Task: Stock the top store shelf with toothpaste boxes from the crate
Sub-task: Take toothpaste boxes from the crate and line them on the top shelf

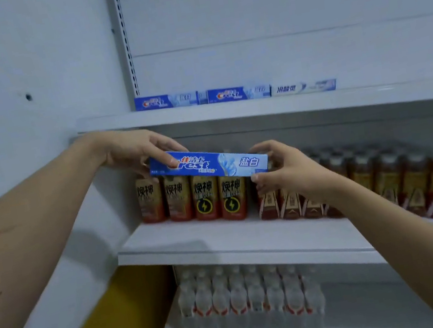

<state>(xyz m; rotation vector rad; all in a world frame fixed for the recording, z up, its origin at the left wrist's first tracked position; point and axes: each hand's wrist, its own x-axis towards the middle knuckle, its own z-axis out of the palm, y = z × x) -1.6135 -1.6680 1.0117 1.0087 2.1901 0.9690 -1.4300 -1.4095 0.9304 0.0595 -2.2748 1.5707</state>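
Long rectangular cardboard toothpaste box (209, 166), glossy print: deep blue at its left end with white "Crest" lettering and red-white Chinese characters, fading to pale blue-white at its right end with two blue characters. Edges crisp, box nearly level, right end tilted slightly lower. It is held in the air in front of the middle shelf's drinks, below the front lip of the top shelf (229, 112).

Left hand (132, 152) grips the box's left end, fingers curled over the top edge, thumb pressed on the blue front face. Right hand (285, 169) pinches the right end, thumb under the lower corner, fingers curled round behind.

Top shelf is smooth white painted metal with a rounded front lip. Three toothpaste boxes lie end to end along its back: two blue Crest boxes (166, 101) (237, 93), then a white box with blue end (303, 87).

Middle shelf: brown-gold drink bottles with lightning-bolt labels (204, 197), then rows of amber tea bottles with white caps (391, 176). Lower shelf: shrink-wrapped pack of clear water bottles (247, 297), plastic wrinkled and shiny. Slotted metal upright (125, 41) against the matte white back panel. A yellow surface (116, 326) at lower left, blurred.
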